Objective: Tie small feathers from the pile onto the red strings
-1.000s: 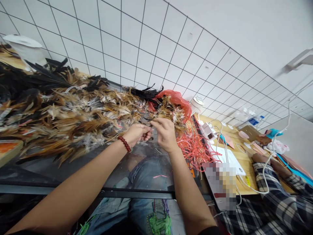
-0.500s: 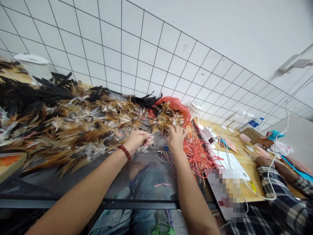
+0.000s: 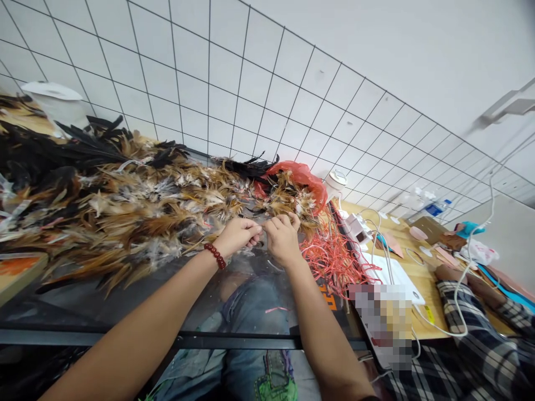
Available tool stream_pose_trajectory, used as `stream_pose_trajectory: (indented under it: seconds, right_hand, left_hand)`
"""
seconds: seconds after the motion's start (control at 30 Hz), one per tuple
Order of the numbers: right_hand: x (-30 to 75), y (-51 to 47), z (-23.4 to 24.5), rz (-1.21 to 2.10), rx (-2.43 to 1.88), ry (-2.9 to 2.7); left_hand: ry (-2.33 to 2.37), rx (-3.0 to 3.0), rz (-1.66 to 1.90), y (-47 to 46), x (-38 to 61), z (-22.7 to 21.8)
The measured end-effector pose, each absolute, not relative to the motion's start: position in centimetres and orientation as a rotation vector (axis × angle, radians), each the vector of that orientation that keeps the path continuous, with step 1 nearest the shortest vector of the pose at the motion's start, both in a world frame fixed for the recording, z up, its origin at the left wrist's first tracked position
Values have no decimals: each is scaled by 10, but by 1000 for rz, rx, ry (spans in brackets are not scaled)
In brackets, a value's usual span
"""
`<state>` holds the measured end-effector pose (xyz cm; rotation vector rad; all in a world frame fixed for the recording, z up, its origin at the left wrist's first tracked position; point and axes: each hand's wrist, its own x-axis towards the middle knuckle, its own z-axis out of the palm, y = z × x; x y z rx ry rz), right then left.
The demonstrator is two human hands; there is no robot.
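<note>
Feather tuft [image 3: 262, 227] sat pinched between my two hands at the near right edge of the feather heap [image 3: 125, 206]; it was too small for me to tell how many quills it held. Nearest the camera, in front of the heap, ran the glass tabletop [image 3: 104, 303], with denim knees showing through it. Past that, my left hand [image 3: 239, 235], a red bead bracelet [image 3: 215, 255] on its wrist, was closed, thumb and fingers nipped on the feather tuft. My right hand [image 3: 281, 240] was closed too, its fingertips meeting the left's on the same tuft.

I judged the work far from over: the heap of brown, tan and black feathers lay loose and wide, and I saw no finished bundle set apart from it.

Right of the heap lay a tangle of red strings [image 3: 334, 259]. At the heap's far right end a red plastic bag [image 3: 303, 175] touched it, with a white cup [image 3: 335, 186] just beyond. Farther right of the heap, another person's plaid sleeve [image 3: 480, 345] rested at a wooden table [image 3: 434, 273]. Behind the heap rose a wire grid [image 3: 251, 83] on the white wall.
</note>
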<state>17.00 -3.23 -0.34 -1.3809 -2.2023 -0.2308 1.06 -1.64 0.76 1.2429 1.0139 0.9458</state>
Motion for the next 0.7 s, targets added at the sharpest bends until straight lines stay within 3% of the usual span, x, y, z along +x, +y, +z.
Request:
stream_pose_trajectory:
  seconds: [0.17,0.27,0.7]
  right_hand:
    - [152,-21,-16,761,-1178,-1523]
    - [145,-19,-15,1153,-948,-1258]
    - [148,-28,-4,1623,-863,-1178]
  left_hand:
    - [878,1143,1243,-17,13,9]
    - [844,1205,1305,-17,14,9]
    - [747,1065,1107,-19,12,5]
